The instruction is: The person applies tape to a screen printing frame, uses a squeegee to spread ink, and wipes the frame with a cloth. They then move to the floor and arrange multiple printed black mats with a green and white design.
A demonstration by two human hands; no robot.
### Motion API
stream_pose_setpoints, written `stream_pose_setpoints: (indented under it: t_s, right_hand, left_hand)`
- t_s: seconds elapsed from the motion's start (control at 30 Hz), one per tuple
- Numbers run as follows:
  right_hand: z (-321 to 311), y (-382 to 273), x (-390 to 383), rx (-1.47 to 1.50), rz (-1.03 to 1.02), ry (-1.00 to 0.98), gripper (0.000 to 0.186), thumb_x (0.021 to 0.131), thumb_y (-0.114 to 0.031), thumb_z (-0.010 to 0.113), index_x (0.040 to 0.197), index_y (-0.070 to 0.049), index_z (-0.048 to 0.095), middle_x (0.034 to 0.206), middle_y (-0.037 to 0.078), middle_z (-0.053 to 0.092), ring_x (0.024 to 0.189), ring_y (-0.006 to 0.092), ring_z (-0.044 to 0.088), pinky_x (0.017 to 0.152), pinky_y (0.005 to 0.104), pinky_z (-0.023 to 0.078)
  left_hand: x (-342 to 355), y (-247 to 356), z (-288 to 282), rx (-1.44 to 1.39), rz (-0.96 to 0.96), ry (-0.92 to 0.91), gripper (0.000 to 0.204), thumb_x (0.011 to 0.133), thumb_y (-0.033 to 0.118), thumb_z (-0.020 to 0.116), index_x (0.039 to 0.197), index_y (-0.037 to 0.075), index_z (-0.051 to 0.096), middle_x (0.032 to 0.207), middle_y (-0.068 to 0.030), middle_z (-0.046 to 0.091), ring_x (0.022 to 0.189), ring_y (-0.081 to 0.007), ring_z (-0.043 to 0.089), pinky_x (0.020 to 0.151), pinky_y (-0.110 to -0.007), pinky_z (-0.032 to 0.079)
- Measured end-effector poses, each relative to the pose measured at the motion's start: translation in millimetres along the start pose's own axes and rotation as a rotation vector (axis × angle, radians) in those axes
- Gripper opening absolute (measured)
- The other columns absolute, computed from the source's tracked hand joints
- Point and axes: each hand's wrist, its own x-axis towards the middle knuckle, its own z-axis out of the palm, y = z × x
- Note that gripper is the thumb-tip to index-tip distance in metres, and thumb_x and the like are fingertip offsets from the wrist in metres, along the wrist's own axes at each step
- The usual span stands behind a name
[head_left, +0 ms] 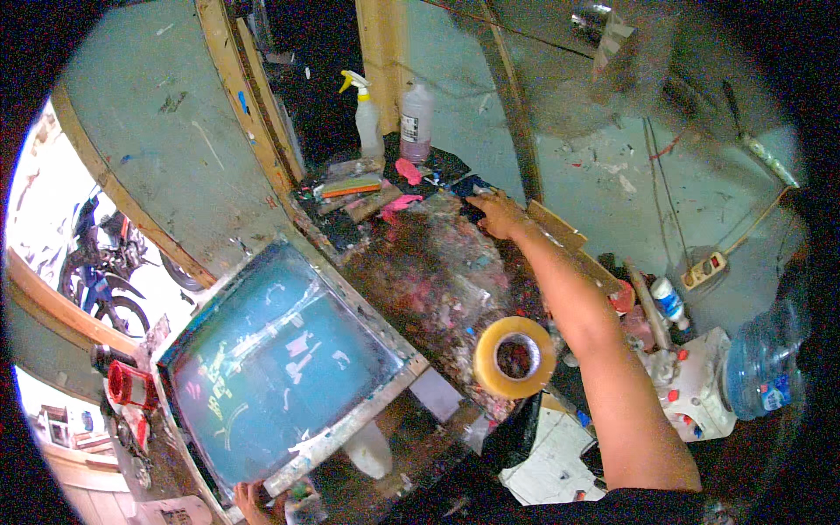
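A screen-printing frame [394,367] with teal mesh and pale design marks lies tilted at the left of the worktable. My left hand [251,503] grips its near lower edge; only some fingers show. My right arm stretches to the far side of the table. There my right hand [499,216] has its fingers bent on a dark blue cloth [468,185], partly hidden by the fingers. Bright pink scraps [408,171] and an orange-edged sponge-like block [352,187] lie left of this hand. A wide roll of yellowish tape [486,366] rests near the table's close edge.
A spray bottle [367,127] and a plastic bottle with pinkish liquid [416,122] stand at the back. To the right are a power strip [704,271], a white container [704,385] and a large blue water jug [761,367]. A red tin [131,383] sits at left.
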Motion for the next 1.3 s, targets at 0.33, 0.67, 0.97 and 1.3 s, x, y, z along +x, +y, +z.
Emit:
stream_pose_setpoints:
  t_s: [0.33, 0.67, 0.97, 1.3]
  right_hand:
    - [-3.0, 16.5, 15.3, 0.535, 0.175, 0.094, 0.009, 0.087, -0.013, 0.066, 0.089, -0.004, 0.069, 0.088, 0.017, 0.071, 0.083, 0.0278, 0.069, 0.075, 0.0417, 0.054]
    - [-91.0, -99.9, -7.0, 1.490, 0.352, -0.265, 0.013, 0.095, -0.014, 0.062, 0.100, -0.003, 0.067, 0.084, 0.006, 0.070, 0.066, 0.0104, 0.060, 0.058, 0.0244, 0.051]
    - [-35.8, -264.2, -34.6, 0.716, -0.198, -0.487, 0.023, 0.091, -0.024, 0.067, 0.098, -0.002, 0.073, 0.089, 0.008, 0.074, 0.075, 0.0134, 0.066, 0.070, 0.0303, 0.053]
    - [-76.7, -383.7, -34.0, 0.854, -0.530, -0.144, 0.015, 0.079, -0.003, 0.066, 0.092, -0.002, 0.072, 0.088, 0.013, 0.068, 0.080, 0.0242, 0.065, 0.073, 0.0340, 0.052]
  left_hand:
    - [28.0, -29.6, -134.4, -0.573, -0.425, 0.024, 0.053, 0.077, 0.021, 0.076, 0.122, 0.000, 0.058, 0.124, -0.0162, 0.052, 0.118, -0.0331, 0.052, 0.101, -0.043, 0.042]
    - [202.4, -132.8, -254.4, -0.350, -0.113, 0.209, 0.064, 0.083, 0.036, 0.075, 0.129, -0.002, 0.053, 0.116, -0.0132, 0.061, 0.110, -0.0236, 0.057, 0.094, -0.036, 0.048]
    - [288.2, -31.0, -286.0, -0.101, 0.033, 0.180, 0.049, 0.089, 0.046, 0.063, 0.093, -0.002, 0.071, 0.070, -0.0011, 0.063, 0.062, -0.0086, 0.056, 0.056, -0.025, 0.042]
    - [296.4, -2.6, -293.5, -0.019, 0.166, 0.177, 0.074, 0.078, 0.066, 0.066, 0.107, -0.002, 0.070, 0.092, -0.0174, 0.069, 0.083, -0.0217, 0.066, 0.072, -0.037, 0.054]
